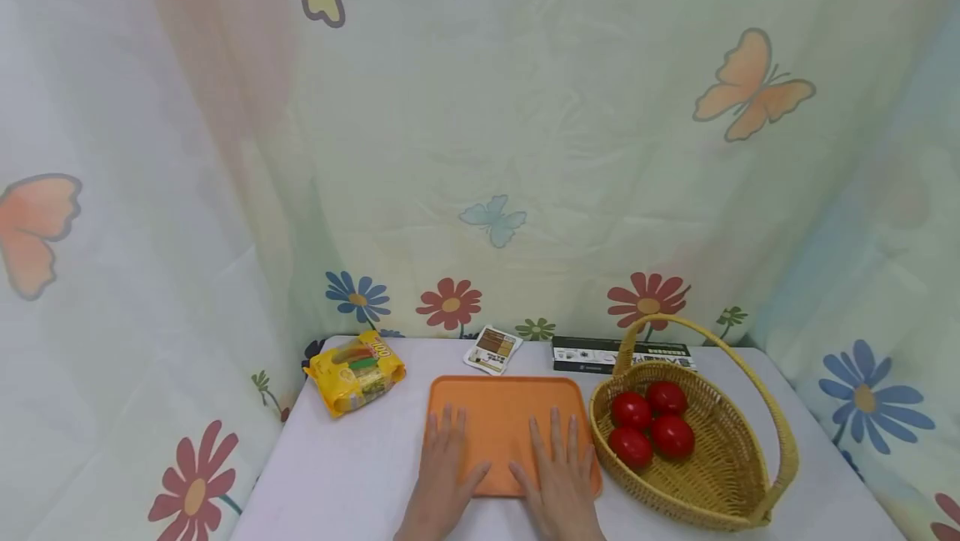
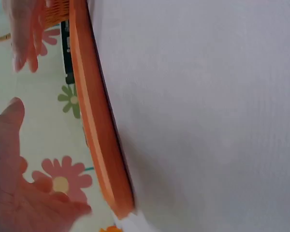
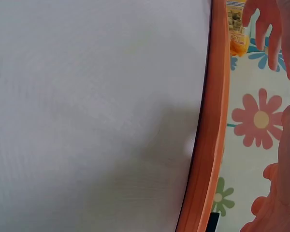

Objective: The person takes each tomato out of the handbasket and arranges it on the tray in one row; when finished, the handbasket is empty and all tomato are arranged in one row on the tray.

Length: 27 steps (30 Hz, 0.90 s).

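In the head view an orange tray [image 1: 510,424] lies on the white table. My left hand [image 1: 444,474] is over its near left part, palm down with fingers straight and pointing forward. Over the near right part is my right hand [image 1: 558,478], its fingers spread. Both hands hold nothing. Each wrist view shows them raised above the rim of the tray [image 2: 96,121]. To the right of the tray stands a yellow wicker basket [image 1: 723,449] with a tall handle, and several glossy red egg-shaped things [image 1: 672,436] sit grouped in its left side.
A yellow snack packet [image 1: 356,374] lies at the table's back left. Behind the tray is a small white and brown sachet [image 1: 492,349]. A long black box [image 1: 585,354] lies at the back, partly behind the basket. Curtains [image 1: 525,132] with flowers and butterflies surround the table.
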Motion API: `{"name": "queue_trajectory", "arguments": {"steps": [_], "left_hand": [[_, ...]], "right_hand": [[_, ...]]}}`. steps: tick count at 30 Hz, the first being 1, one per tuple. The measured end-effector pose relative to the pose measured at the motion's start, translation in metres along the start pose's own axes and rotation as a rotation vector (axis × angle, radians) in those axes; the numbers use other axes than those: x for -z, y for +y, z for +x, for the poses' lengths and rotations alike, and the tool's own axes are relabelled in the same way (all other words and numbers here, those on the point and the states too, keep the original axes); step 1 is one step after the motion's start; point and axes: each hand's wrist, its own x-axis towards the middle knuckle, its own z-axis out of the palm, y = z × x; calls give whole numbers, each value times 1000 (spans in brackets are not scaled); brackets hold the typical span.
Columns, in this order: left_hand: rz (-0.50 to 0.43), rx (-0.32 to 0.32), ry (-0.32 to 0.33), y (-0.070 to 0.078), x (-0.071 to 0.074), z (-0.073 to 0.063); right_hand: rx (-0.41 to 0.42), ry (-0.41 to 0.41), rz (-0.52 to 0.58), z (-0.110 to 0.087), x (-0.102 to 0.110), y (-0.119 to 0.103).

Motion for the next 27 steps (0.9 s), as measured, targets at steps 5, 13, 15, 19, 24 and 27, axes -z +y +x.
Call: {"name": "queue_trajectory", "arguments": {"steps": [5,13,15,19,24,27], "left_hand": [[-102,25,115,-15,7,1],[-79,70,175,-50,16,0],[-143,115,90,-59,16,1],[-252,191,-32,-71,18,5],[-309,179,-97,-76,22,7],[-306,157,-123,-78,24,7]], "right_hand": [[12,28,23,-1,2,0],[7,48,88,-8,8,-1],[-11,27,105,-9,9,-1],[-39,-18,106,-8,11,0],[-57,-49,110,-6,14,0],[-64,-67,121,-6,15,-1]]}}
